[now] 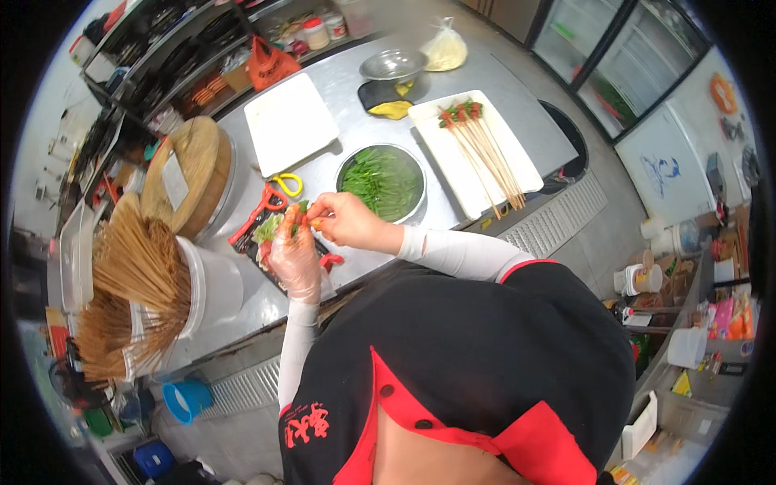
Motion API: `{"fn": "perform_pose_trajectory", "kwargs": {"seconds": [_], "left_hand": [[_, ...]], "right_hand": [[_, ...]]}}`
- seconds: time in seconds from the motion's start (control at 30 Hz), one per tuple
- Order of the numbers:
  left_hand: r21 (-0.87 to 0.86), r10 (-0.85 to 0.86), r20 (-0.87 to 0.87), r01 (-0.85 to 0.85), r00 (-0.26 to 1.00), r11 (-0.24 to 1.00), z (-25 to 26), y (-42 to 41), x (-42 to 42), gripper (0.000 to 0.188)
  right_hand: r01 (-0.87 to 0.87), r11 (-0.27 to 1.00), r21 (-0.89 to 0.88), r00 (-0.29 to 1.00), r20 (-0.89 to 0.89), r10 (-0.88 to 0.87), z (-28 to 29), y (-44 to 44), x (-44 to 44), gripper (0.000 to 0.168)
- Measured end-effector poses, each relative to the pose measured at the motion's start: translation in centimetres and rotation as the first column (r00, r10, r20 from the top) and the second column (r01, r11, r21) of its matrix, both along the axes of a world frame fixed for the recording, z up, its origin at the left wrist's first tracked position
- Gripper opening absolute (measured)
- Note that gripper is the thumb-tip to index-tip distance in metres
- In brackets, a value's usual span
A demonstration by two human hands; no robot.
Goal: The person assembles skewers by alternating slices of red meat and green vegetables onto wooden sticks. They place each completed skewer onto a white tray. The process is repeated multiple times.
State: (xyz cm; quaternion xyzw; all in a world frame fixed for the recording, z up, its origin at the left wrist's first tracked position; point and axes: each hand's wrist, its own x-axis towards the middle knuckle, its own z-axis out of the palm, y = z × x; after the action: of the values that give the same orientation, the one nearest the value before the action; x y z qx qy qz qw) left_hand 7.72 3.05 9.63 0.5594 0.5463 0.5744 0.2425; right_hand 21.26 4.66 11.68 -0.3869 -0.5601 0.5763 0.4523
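My left hand (pixel 295 260) wears a clear plastic glove and pinches a small green-and-red food piece (pixel 303 210) at its fingertips. From the other side the bare fingers of my right hand (pixel 348 223) close on the same piece; the fingers hide most of it. Beneath my left hand lies a black-and-red tray or bag (pixel 245 233) holding pinkish meat and pale leafy greens (pixel 267 229). Just beyond my right hand stands a metal bowl of cut green stalks (pixel 382 179). Bamboo skewers with red-and-green tips (pixel 485 151) rest on a white tray (pixel 524 160) to the right.
Scissors with yellow handles (pixel 290 183) lie past my hands, before another white tray (pixel 291 124). On the left stand a round wooden chopping block (pixel 200 163) with a cleaver (pixel 176 182) and white buckets (pixel 215 285) of bamboo sticks. A steel bowl (pixel 393 65) sits at the back.
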Motion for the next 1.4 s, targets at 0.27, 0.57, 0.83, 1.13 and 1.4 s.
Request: {"fn": "perform_pose_trajectory", "kwargs": {"seconds": [0.27, 0.57, 0.83, 1.13, 1.4], "left_hand": [[0.002, -0.049, 0.437, 0.054, 0.898, 0.999, 1.5, 0.9, -0.3, 0.028], [0.032, -0.074, 0.042, 0.073, 0.996, 0.997, 1.3, 1.1, -1.4, 0.021], [-0.026, -0.174, 0.368, 0.197, 0.914, 0.980, 1.5, 0.6, -1.2, 0.024], [0.020, -0.308, 0.468, 0.338, 0.828, 0.941, 0.4, 0.7, 0.2, 0.041], [0.087, -0.308, 0.633, 0.330, 0.710, 0.940, 1.0, 0.4, 1.3, 0.055]], "right_hand": [[-0.171, 0.956, -0.237, 0.981, 0.048, 0.188, -2.1, -1.3, 5.4, 0.014], [0.083, 0.977, -0.197, 0.978, 0.202, -0.042, -2.0, -3.3, 4.3, 0.005], [-0.127, 0.914, -0.384, 0.992, -0.059, 0.113, -1.1, -2.3, 4.1, 0.013], [-0.175, 0.926, -0.335, 0.981, -0.140, 0.135, -1.3, -2.7, 4.7, 0.017], [-0.196, 0.893, -0.404, 0.967, -0.233, 0.106, -2.7, -2.9, 5.0, 0.021]]}}
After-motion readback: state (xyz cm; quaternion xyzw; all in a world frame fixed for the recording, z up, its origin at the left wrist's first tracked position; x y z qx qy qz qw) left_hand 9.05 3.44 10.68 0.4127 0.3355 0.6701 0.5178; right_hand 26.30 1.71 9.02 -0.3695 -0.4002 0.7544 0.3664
